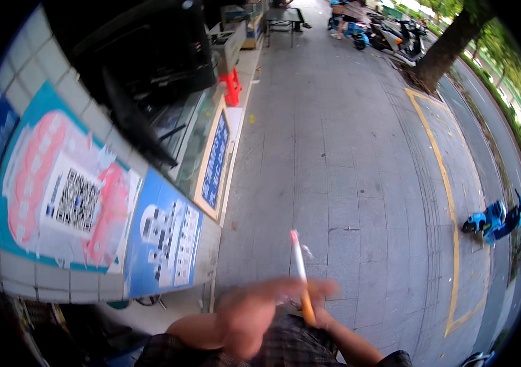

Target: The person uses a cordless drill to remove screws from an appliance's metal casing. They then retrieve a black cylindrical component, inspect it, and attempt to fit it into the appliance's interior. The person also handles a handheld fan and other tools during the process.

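Note:
A cigarette (pixel 299 269) with an orange filter and a reddish far tip stands out in front of my hands. Whether any fingers hold it, I cannot tell. My left hand (pixel 251 313) is smeared by motion, just left of the filter. Blurred fingers stretch rightward behind the cigarette, and whose hand they belong to is unclear. Coming in from the lower right, my right hand (pixel 321 315) lies close to the filter end, mostly hidden by the cigarette and the blur. Dark checked clothing (pixel 294 342) shows beneath both hands.
Grey paving (pixel 346 159) runs ahead, with a yellow line (pixel 447 196) on the right. Posters (pixel 77 189) cover a tiled wall at left, beside a glass counter (pixel 196 134) and red stool (pixel 231 87). A blue scooter (pixel 494 221), tree (pixel 453 49) and parked motorbikes (pixel 398 38) stand right.

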`<state>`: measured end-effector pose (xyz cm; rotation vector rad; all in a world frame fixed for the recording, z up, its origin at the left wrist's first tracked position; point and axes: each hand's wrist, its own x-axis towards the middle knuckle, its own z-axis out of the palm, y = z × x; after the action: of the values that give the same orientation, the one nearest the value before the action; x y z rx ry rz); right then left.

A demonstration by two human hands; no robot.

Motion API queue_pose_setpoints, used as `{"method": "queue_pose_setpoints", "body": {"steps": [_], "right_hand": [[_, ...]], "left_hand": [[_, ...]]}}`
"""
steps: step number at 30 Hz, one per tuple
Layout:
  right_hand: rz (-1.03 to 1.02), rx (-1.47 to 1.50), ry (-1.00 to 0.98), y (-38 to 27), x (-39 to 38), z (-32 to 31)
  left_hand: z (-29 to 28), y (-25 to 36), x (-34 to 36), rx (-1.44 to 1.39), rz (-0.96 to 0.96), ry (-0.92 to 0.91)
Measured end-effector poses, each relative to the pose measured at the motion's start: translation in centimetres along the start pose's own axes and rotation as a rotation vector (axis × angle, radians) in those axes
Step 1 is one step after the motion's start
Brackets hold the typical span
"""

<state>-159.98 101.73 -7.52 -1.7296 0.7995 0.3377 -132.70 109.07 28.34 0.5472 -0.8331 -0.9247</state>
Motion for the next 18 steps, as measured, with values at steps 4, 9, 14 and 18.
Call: {"method": "queue_pose_setpoints", "body": {"steps": [4, 9, 14, 18], "right_hand": [[0.245, -0.048, 0.141, 4.1, 1.1, -3.9], [0.418, 0.301, 0.19, 4.6, 3.8, -7.7], [0.404, 0.847, 0.237, -1.7, 11.0, -11.8], [0.139, 1.228, 0.106, -18.6, 16.2, -20.1]], "left_hand": [[-9.0, -9.0, 4.1, 0.462, -0.231, 0.311], [-30.0, -22.2, -12.2, 0.561, -0.7, 0.841], [-38.3, -20.0, -32.1, 1.047, -1.487, 1.038], [-37.4, -17.5, -35.8, 0.787, -1.503, 0.951]]}}
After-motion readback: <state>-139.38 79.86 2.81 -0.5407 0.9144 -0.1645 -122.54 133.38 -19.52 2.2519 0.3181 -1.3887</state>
